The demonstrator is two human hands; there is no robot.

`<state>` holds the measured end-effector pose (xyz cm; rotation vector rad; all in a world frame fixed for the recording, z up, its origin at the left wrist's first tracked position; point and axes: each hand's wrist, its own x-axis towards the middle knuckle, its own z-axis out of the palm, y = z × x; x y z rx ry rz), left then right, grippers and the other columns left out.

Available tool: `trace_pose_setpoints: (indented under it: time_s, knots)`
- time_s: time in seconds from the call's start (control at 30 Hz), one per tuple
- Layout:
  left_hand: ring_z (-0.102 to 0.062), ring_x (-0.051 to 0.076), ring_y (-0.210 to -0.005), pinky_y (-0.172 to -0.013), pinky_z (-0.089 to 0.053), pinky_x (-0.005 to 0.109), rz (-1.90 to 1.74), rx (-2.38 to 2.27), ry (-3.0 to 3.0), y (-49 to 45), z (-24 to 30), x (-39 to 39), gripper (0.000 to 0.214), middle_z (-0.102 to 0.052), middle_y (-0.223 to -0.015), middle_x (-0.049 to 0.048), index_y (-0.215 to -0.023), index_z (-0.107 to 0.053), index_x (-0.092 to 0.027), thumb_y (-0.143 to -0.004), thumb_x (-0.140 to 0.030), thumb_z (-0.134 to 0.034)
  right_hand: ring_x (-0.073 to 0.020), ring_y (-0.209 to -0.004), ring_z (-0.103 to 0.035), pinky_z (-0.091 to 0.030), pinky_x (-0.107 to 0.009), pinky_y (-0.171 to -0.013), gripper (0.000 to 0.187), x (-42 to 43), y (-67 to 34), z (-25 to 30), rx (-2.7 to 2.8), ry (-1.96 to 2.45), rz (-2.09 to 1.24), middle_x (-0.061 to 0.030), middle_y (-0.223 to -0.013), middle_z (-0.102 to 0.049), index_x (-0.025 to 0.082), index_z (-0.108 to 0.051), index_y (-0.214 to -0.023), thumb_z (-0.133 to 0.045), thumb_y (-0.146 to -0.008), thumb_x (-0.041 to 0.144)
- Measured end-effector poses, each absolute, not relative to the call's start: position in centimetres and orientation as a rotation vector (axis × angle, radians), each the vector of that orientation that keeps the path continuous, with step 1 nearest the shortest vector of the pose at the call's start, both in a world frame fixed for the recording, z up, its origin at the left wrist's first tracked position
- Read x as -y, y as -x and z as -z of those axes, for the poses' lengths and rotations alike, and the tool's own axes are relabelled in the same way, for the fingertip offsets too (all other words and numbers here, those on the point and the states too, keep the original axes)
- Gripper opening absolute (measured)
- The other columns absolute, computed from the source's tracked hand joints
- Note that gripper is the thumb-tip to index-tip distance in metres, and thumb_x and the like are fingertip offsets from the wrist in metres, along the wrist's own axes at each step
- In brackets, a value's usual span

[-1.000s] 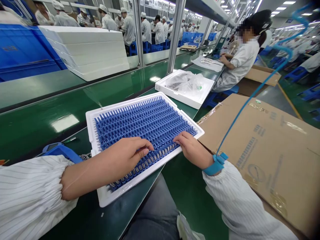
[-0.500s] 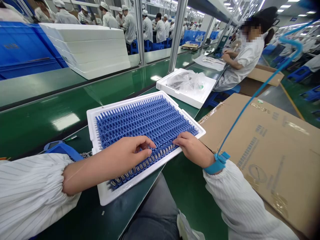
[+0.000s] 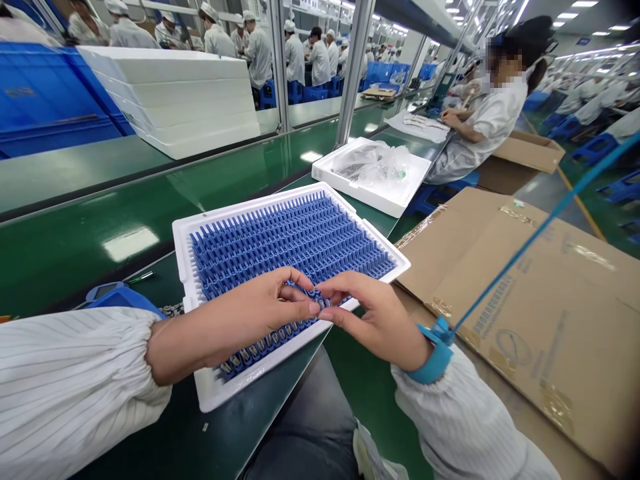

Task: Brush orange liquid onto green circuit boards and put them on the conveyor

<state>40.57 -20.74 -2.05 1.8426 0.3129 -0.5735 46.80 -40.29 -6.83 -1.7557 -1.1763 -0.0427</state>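
Observation:
A white foam tray point(image 3: 209, 395) lies on the bench before me, filled with rows of upright blue plastic pieces point(image 3: 280, 233). Small metallic parts point(image 3: 254, 351) show along its front row. Over the right part of that row my left hand point(image 3: 265, 303) and my right hand point(image 3: 377, 317) meet tip to tip. Thumb and fingers of both are curled in a pinch around a small spot with a bluish, shiny bit, too small and covered to name. A blue wrist strap point(image 3: 434, 360) with a cord circles my right wrist.
Behind the tray stands another white foam tray point(image 3: 400, 190) with clear plastic bags. A large cardboard box point(image 3: 500, 267) is at the right. Stacked white foam trays point(image 3: 175, 100) stand across the green belt point(image 3: 165, 193). A co-worker point(image 3: 493, 123) sits farther along the bench.
My right hand has moved left from the tray's right end to meet my left hand. My left hand has shifted slightly right. The tray has stayed put.

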Motion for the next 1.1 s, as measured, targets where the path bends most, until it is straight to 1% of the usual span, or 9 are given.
trace_pose_setpoints:
  time_s: [0.13,0.2,0.3,0.37,0.43,0.53,0.7,0.9,1.1]
  knots:
    - [-0.059,0.017,-0.078,-0.060,-0.040,0.026,0.553,-0.348,-1.756,-40.3,2.0,21.1,0.035,-0.066,-0.088,-0.0003,-0.101,-0.059,-0.024,-0.074,-0.042,-0.074,-0.0143,-0.075,-0.064,-0.054,-0.026,-0.066,0.024,39.0,-46.0,7.4,1.047,1.641,-0.017,-0.0027,-0.084,-0.068,0.019,-0.065,-0.091,-0.059,-0.099,0.040]
    - [-0.052,0.013,-0.067,-0.055,-0.038,0.024,0.559,-0.351,-1.693,-40.2,2.0,21.3,0.032,-0.061,-0.081,-0.0028,-0.099,-0.059,-0.023,-0.076,-0.040,-0.073,-0.0149,-0.072,-0.065,-0.055,-0.027,-0.063,0.030,39.1,-45.9,7.6,0.978,1.618,-0.038,-0.0028,-0.080,-0.068,0.018,-0.064,-0.087,-0.060,-0.097,0.047]
    - [-0.050,0.011,-0.064,-0.056,-0.043,0.024,0.550,-0.422,-1.582,-40.2,2.0,21.7,0.018,-0.059,-0.080,-0.0018,-0.095,-0.062,-0.021,-0.082,-0.033,-0.067,-0.0163,-0.072,-0.067,-0.057,-0.028,-0.063,0.031,40.2,-46.7,7.8,0.897,1.642,-0.011,-0.0033,-0.079,-0.069,0.018,-0.066,-0.086,-0.063,-0.094,0.047]
    - [-0.058,0.013,-0.070,-0.062,-0.051,0.026,0.528,-0.524,-1.504,-40.2,2.1,21.8,0.011,-0.065,-0.090,0.0038,-0.095,-0.065,-0.019,-0.085,-0.021,-0.061,-0.0180,-0.075,-0.068,-0.058,-0.030,-0.066,0.023,41.4,-47.9,8.1,0.838,1.722,0.060,-0.0039,-0.082,-0.071,0.019,-0.069,-0.088,-0.066,-0.093,0.041]
    - [-0.067,0.017,-0.084,-0.074,-0.058,0.028,0.495,-0.632,-1.427,-40.2,2.3,21.8,0.018,-0.069,-0.103,0.0103,-0.095,-0.067,-0.016,-0.085,-0.008,-0.054,-0.0203,-0.078,-0.067,-0.057,-0.034,-0.070,0.018,42.7,-49.3,8.7,0.802,1.837,0.129,-0.0046,-0.085,-0.072,0.019,-0.071,-0.089,-0.067,-0.092,0.037]
    - [-0.069,0.021,-0.105,-0.093,-0.058,0.029,0.426,-0.706,-1.297,-40.0,2.6,21.6,0.026,-0.070,-0.114,0.0147,-0.093,-0.068,-0.015,-0.084,0.001,-0.050,-0.0219,-0.079,-0.067,-0.056,-0.038,-0.074,0.021,43.9,-50.9,9.9,0.829,1.997,0.156,-0.0057,-0.084,-0.071,0.019,-0.071,-0.087,-0.064,-0.093,0.038]
    - [-0.067,0.021,-0.115,-0.100,-0.055,0.028,0.428,-0.677,-1.239,-39.7,2.5,21.2,0.026,-0.071,-0.120,0.0124,-0.097,-0.068,-0.017,-0.088,0.000,-0.051,-0.0182,-0.085,-0.065,-0.055,-0.038,-0.082,0.028,44.3,-51.8,11.4,0.941,2.157,0.115,-0.0042,-0.087,-0.067,0.014,-0.066,-0.091,-0.060,-0.098,0.041]
    - [-0.071,0.021,-0.108,-0.087,-0.061,0.021,0.450,-0.676,-1.245,-39.7,1.9,21.1,0.019,-0.075,-0.114,0.0127,-0.099,-0.071,-0.014,-0.092,-0.005,-0.056,-0.0175,-0.087,-0.064,-0.055,-0.037,-0.082,0.023,44.4,-52.2,12.0,1.031,2.238,0.095,-0.0039,-0.093,-0.065,0.014,-0.064,-0.094,-0.060,-0.099,0.036]
    - [-0.073,0.020,-0.102,-0.079,-0.063,0.017,0.501,-0.608,-1.217,-39.9,1.9,21.0,0.018,-0.079,-0.100,0.0087,-0.094,-0.074,-0.016,-0.092,-0.006,-0.059,-0.0164,-0.083,-0.064,-0.055,-0.035,-0.079,0.020,44.3,-52.1,12.0,1.069,2.275,0.087,-0.0022,-0.087,-0.064,0.013,-0.064,-0.091,-0.060,-0.099,0.031]
